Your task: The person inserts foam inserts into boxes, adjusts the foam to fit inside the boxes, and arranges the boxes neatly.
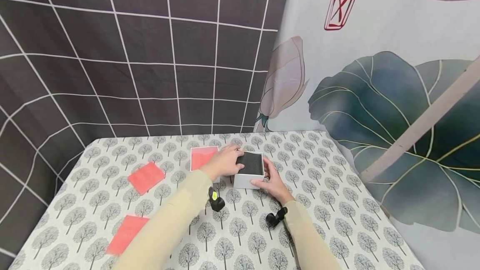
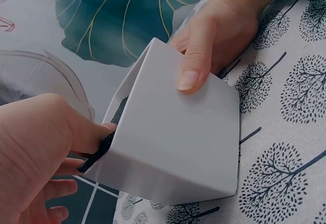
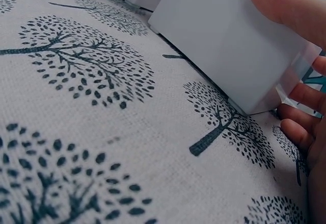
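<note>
My right hand holds a small white box by its right side, the thumb lying on the front wall and the fingers round the far side. A black foam-like pad fills the box's open top. At the box's left edge, my left hand pinches the pad between thumb and fingers. A corner of the pad sticks out past the rim in the left wrist view. In the right wrist view the box's lower edge rests on the cloth.
A second white box with a red lining stands just left, partly behind my left hand. Two red sheets, one farther back and one nearer, lie on the tree-print tablecloth. A dark grid curtain hangs behind the table.
</note>
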`<move>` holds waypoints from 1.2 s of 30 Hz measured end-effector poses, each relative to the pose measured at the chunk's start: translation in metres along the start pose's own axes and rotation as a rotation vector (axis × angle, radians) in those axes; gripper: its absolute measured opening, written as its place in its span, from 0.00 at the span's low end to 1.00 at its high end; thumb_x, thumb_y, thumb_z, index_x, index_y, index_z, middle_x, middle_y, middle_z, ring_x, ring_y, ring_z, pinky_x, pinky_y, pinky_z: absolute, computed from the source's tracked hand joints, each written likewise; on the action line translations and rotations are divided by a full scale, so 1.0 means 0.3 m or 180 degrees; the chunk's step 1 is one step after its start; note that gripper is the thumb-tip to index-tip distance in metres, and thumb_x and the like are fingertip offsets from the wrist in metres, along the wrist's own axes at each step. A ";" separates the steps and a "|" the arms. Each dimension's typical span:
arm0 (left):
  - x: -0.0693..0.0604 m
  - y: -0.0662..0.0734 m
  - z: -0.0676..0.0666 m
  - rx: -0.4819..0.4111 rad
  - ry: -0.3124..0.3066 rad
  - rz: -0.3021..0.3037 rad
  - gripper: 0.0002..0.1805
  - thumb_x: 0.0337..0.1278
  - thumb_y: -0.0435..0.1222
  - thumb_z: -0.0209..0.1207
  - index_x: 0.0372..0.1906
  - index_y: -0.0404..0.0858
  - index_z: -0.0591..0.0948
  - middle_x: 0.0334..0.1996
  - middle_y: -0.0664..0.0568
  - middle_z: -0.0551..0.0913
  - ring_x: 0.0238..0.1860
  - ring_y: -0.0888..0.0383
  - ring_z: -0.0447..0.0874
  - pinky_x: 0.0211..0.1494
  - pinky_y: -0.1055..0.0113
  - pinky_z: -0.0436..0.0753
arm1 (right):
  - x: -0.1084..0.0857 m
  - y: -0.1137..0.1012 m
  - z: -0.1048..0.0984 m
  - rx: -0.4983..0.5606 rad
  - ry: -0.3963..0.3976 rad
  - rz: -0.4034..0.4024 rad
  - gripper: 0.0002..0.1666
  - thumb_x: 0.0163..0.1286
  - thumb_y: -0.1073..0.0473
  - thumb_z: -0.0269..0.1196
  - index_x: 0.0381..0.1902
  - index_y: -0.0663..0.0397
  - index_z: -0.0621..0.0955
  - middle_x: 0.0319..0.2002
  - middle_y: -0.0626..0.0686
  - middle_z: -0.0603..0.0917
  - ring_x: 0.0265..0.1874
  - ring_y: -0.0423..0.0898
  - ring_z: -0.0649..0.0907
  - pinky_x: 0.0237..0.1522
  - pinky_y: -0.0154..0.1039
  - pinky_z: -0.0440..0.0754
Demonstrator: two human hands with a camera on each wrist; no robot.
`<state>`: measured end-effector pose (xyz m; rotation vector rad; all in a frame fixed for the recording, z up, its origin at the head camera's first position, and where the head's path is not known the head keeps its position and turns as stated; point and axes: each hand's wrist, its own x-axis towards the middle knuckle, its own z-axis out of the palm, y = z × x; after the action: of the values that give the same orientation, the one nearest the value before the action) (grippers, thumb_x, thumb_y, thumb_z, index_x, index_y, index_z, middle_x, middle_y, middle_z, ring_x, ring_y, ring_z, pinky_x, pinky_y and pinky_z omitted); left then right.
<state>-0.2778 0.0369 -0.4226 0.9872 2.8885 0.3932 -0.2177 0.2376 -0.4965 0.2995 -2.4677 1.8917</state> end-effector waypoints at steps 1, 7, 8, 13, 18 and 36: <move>-0.002 -0.001 0.002 0.0014 -0.0012 -0.0009 0.27 0.57 0.47 0.58 0.59 0.40 0.75 0.66 0.44 0.64 0.67 0.44 0.58 0.68 0.49 0.57 | 0.000 -0.001 0.001 -0.0009 0.0005 0.0004 0.53 0.50 0.67 0.71 0.70 0.56 0.56 0.53 0.61 0.72 0.42 0.48 0.73 0.47 0.39 0.73; -0.016 -0.001 0.013 0.0047 -0.0130 -0.0102 0.25 0.57 0.48 0.57 0.57 0.40 0.77 0.68 0.42 0.60 0.69 0.46 0.53 0.70 0.52 0.53 | -0.001 -0.005 0.007 -0.0029 -0.0018 0.0019 0.53 0.50 0.66 0.71 0.70 0.56 0.56 0.55 0.61 0.72 0.43 0.48 0.73 0.49 0.41 0.71; -0.018 0.000 0.014 0.0044 -0.0131 -0.0115 0.25 0.57 0.48 0.58 0.57 0.40 0.77 0.68 0.42 0.60 0.69 0.46 0.53 0.71 0.53 0.52 | -0.002 -0.006 0.009 -0.0028 -0.0026 0.0023 0.53 0.50 0.66 0.71 0.70 0.55 0.56 0.55 0.61 0.71 0.43 0.49 0.73 0.49 0.42 0.72; -0.023 0.007 0.017 0.0037 -0.0114 -0.0182 0.26 0.56 0.48 0.58 0.57 0.41 0.77 0.68 0.41 0.59 0.69 0.45 0.52 0.71 0.54 0.51 | -0.003 -0.008 0.011 -0.0041 -0.0040 0.0054 0.53 0.50 0.66 0.71 0.70 0.55 0.56 0.55 0.61 0.71 0.42 0.48 0.73 0.47 0.40 0.73; -0.026 0.019 0.019 0.0242 -0.0090 -0.0236 0.25 0.59 0.49 0.55 0.59 0.42 0.76 0.68 0.41 0.60 0.70 0.45 0.50 0.71 0.53 0.49 | 0.001 -0.008 0.009 -0.0069 -0.0029 0.0024 0.53 0.51 0.66 0.71 0.70 0.55 0.55 0.55 0.61 0.71 0.42 0.48 0.73 0.47 0.40 0.73; -0.113 0.020 0.067 -0.0115 0.0584 0.0190 0.25 0.66 0.48 0.49 0.61 0.37 0.73 0.67 0.44 0.62 0.68 0.48 0.56 0.68 0.53 0.59 | -0.003 0.010 -0.004 -0.0153 -0.0053 -0.0002 0.52 0.52 0.63 0.71 0.71 0.55 0.55 0.56 0.60 0.71 0.43 0.46 0.74 0.48 0.40 0.72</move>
<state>-0.2446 0.0253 -0.4413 1.0879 3.0054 0.5669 -0.2175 0.2396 -0.4990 0.3158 -2.5190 1.8340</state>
